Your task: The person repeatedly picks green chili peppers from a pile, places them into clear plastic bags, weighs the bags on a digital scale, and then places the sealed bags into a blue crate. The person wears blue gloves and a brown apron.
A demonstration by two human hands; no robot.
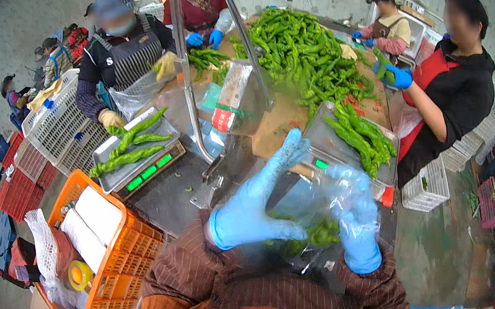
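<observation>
My left hand [249, 210], in a blue glove, is spread open with thumb and fingers apart at the left of a clear plastic bag [306, 206]. Whether it touches the film is hard to tell. Clear film lies over the fingers of my right hand [357, 219], also blue-gloved, which grips the bag's right side. Low in the bag, blurred and partly hidden by my left thumb, are green peppers [325, 232]. Just beyond my right hand, long green peppers [363, 136] lie on a metal tray [321, 130] above a scale display [321, 163].
A large heap of green peppers [299, 49] covers the far table. At left, another scale [153, 172] bears a tray of peppers [129, 146]. An orange crate [122, 286] holds rolls and tape. A metal frame [191, 90] stands mid-table. Several co-workers surround it; one at right holds peppers [382, 67].
</observation>
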